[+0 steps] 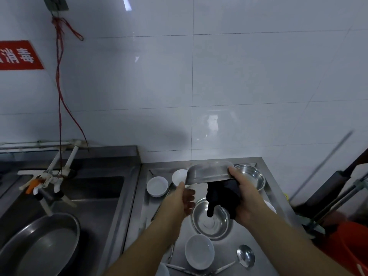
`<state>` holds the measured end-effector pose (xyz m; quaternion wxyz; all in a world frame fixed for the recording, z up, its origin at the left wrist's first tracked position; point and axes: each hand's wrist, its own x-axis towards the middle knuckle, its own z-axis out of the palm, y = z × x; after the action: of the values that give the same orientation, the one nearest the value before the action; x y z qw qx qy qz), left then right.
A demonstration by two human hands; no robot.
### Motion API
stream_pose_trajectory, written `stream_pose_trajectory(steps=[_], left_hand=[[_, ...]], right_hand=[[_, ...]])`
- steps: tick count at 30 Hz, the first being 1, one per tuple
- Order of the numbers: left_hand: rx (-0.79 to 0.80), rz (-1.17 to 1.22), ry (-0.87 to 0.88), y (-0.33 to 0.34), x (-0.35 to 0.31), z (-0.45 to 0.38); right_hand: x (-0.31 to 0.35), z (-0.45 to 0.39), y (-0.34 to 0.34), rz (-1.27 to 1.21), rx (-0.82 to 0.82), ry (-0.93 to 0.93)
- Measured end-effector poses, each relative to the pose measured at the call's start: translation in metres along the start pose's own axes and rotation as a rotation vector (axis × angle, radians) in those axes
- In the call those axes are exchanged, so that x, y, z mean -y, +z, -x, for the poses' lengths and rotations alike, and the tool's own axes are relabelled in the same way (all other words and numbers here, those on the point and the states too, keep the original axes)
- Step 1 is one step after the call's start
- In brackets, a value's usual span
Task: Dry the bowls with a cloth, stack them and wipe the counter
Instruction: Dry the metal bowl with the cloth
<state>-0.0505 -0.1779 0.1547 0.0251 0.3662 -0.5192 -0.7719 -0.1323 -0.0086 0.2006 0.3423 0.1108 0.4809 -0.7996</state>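
White tiled wall (pixel 258 76) with red sign (pixel 19 55), steel sink (pixel 95 196) below, dim light.

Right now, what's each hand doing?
Left hand: open, fingers touching the steel bowl.
Right hand: gripping the dark cloth and the bowl's rim.
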Motion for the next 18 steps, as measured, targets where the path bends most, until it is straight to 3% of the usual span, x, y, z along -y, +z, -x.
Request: stream_pose_trajectory(steps=[5,11,14,18], left_hand=[[0.045,0.501,-0.045,0.006,-0.009,0.007],[0.026,0.553,0.072,-0.002,-0.034,0.000],[-0.014,0.414,0.159,-0.012,-0.041,0.000],[-0.018,0.230,0.201,-0.014,-0.039,0.006]], right_hand=[[-0.017,0.003,-0.003,0.063,0.040,0.033],[-0.031,0.020,-0.009,0.444,-0.051,0.168],[-0.038,0.016,-0.019,0.648,-0.137,-0.008],[-0.022,0.017,-0.013,0.677,-0.229,-0.414]])
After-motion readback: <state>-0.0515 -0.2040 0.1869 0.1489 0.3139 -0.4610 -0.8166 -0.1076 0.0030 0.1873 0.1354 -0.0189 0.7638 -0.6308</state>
